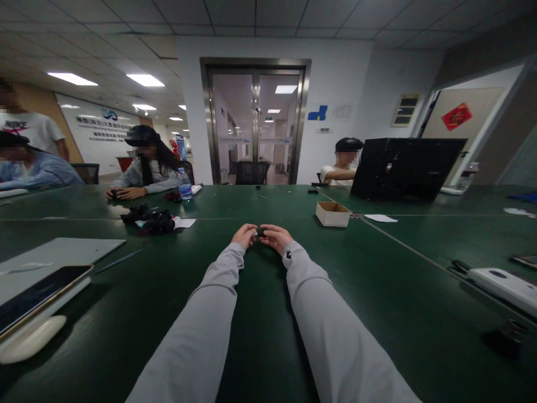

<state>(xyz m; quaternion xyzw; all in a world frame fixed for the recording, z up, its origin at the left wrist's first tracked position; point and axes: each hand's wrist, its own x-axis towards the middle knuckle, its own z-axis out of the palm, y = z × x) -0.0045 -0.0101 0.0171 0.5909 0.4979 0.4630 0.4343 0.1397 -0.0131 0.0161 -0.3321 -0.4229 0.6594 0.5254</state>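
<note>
Both of my arms, in light grey sleeves, reach forward over a dark green table [264, 336]. A small black object [260, 231] with a silvery part at its left end is between my hands. My left hand [244, 235] has its fingers closed round the silvery end. My right hand [277, 238] grips the black end from the right, thumb and fingers pressed together. The fingertips of the two hands are close to each other, just above the table. What exactly the object is cannot be made out.
An open cardboard box [333, 215] stands right of my hands, a black monitor [409, 168] behind it. Black gear [153, 219] and a water bottle [184, 184] are at left. A phone [42, 294] and a mouse [33, 338] lie near left; a power strip [503, 284] lies right. Several people are around the table.
</note>
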